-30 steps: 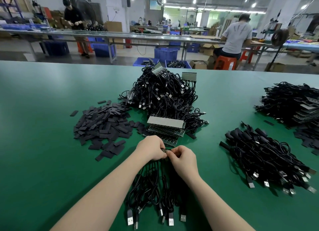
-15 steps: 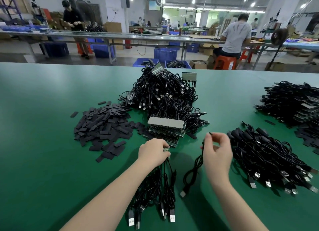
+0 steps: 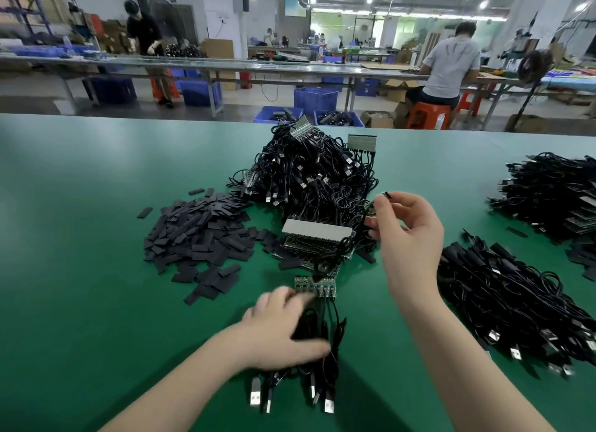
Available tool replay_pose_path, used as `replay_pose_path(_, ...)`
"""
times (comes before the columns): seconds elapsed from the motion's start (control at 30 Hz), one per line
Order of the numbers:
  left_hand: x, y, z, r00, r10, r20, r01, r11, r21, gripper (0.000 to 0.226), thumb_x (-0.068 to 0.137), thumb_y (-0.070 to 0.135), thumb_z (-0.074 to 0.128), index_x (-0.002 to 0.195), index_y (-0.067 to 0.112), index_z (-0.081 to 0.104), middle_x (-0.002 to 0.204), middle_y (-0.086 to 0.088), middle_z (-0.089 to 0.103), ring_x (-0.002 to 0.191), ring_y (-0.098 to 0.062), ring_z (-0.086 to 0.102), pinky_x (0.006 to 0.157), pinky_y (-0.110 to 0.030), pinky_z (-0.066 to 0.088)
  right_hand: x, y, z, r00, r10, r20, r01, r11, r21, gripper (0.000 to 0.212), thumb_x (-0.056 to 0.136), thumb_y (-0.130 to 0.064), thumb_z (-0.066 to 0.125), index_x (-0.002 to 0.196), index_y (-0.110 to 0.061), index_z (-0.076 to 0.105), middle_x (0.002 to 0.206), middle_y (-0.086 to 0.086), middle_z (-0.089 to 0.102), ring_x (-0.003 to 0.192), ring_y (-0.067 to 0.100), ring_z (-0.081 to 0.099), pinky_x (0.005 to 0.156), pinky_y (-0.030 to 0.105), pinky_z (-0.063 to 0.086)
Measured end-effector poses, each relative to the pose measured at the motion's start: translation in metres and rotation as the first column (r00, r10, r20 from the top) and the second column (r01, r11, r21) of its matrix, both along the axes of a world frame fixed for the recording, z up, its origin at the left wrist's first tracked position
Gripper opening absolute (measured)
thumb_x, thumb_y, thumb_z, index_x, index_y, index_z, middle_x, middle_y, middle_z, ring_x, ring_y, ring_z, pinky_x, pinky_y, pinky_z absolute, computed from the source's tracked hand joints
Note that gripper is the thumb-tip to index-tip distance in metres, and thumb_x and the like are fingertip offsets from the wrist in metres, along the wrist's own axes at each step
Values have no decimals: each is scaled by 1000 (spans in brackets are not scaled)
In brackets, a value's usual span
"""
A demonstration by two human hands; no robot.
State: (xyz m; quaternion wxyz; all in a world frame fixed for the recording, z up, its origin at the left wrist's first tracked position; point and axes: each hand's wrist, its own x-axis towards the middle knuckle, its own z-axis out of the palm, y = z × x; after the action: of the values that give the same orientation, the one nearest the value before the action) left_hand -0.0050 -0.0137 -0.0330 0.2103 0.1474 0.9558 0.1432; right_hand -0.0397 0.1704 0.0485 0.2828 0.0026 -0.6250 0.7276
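We judge the step in hand to be taking single units off a panel. Our right hand [image 3: 409,238] is raised at about two o'clock from the work, its grip narrow, thumb and forefinger pinching a small board [image 3: 374,205] whose lead [image 3: 360,225] trails down toward the middle of the bench [image 3: 80,270]. Our left hand [image 3: 280,331], at seven o'clock from the right one and blurred, lies over the bundle of leads [image 3: 322,328] with its grip closed round them. It sits just below the board strip [image 3: 315,285] that those leads run into. The strip rests on the bench, and the plugs [image 3: 254,396] fan out toward six o'clock. The next move, as we read it, calls for carrying the single unit clear so its lead does not snag the stack of panels [image 3: 316,231] at twelve o'clock. It then goes either to the sorted pile [image 3: 503,296] at three o'clock or toward the pile of black sleeves [image 3: 200,234] at ten o'clock; we cannot tell which. After that the right hand must go to the strip for the next unit while the left steadies the bundle. As for containers, two blue crates stand on the floor beyond the bench's far edge at twelve o'clock. The left crate [image 3: 261,117] and the right crate [image 3: 322,124] both hold dark cables and parts. A cardboard box [image 3: 375,121] stands just beside them at one o'clock; what is in it we cannot make out.
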Motion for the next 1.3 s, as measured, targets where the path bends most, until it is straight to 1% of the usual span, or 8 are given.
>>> replay_pose_path(0.4, 31, 30, -31, 986, -69, -155, 71, 997, 10, 97, 70, 85, 47, 147, 52, -1, 163, -1, -4, 147, -27, -2, 118, -51, 6, -1, -24, -21, 975, 133, 178, -143, 989, 47, 4, 92, -20, 69, 90, -19, 65, 83, 1, 73, 74, 15, 74, 67, 28, 57)
replay_pose_path(0.53, 35, 37, -22, 998, -9, -63, 12, 998, 58, 90, 72, 86, 38, 148, 52, 5, 163, 3, 1, 148, -25, 3, 116, -50, 10, -6, -30, -26, 874, 452, 179, -349, 840, -417, 6, 96, -11, 64, 91, -11, 59, 79, 4, 72, 77, 20, 74, 65, 24, 58)
replay_pose_path(0.63, 35, 28, -9, 958, 57, -281, -18, 990, 138, 66, 80, 81, 33, 136, 49, 45, 144, 15, 46, 132, -10, 42, 110, -35, 33, -16, -25, -40, 835, 529, 150, -327, 696, -639, 5, 97, -7, 59, 95, -8, 56, 75, 6, 72, 75, 18, 74, 63, 24, 59)
replay_pose_path(0.7, 34, 16, -3, 881, 125, -456, -20, 974, 227, 62, 82, 80, 27, 101, 38, 68, 100, 20, 66, 94, 3, 58, 83, -25, 48, -21, -16, -57, 821, 491, 291, -318, 817, -481, 6, 97, -6, 60, 99, -8, 54, 73, 5, 73, 75, 16, 74, 62, 24, 58)
replay_pose_path(0.83, 12, -12, -4, 734, 343, -586, -101, 909, 405, 61, 93, 66, 29, 56, 20, 45, 50, 7, 44, 49, -9, 46, 49, -23, 29, -23, 6, -103, 849, 211, 484, -372, 890, 265, 11, 91, -16, 70, 97, -18, 62, 71, -3, 74, 64, 5, 67, 63, 23, 48)
replay_pose_path(0.93, -22, -38, -4, 664, 483, -571, -300, 872, 388, 42, 97, 55, 36, 81, 27, 63, 71, 13, 57, 63, -7, 55, 52, -23, 37, -18, 10, -120, 875, 182, 448, -381, 831, 406, 12, 84, -26, 78, 88, -31, 68, 73, -11, 74, 66, -1, 66, 66, 14, 48)
replay_pose_path(1.03, -59, -62, -6, 758, 402, -514, -472, 881, -7, 37, 96, 46, 53, 124, 24, 60, 114, 1, 61, 101, -20, 60, 79, -34, 50, -15, 9, -127, 884, 209, 418, -398, 805, 439, 16, 77, -25, 84, 76, -36, 72, 78, -15, 74, 72, 0, 67, 66, 12, 50)
replay_pose_path(1.3, -97, -70, 11, 872, 390, -297, -470, 835, -285, 20, 91, 29, 68, 104, 14, 66, 97, -3, 66, 87, -24, 65, 69, -34, 54, -19, 11, -131, 870, 240, 432, -442, 768, 464, 13, 76, -27, 86, 78, -32, 74, 75, -14, 71, 68, -2, 63, 65, 12, 47)
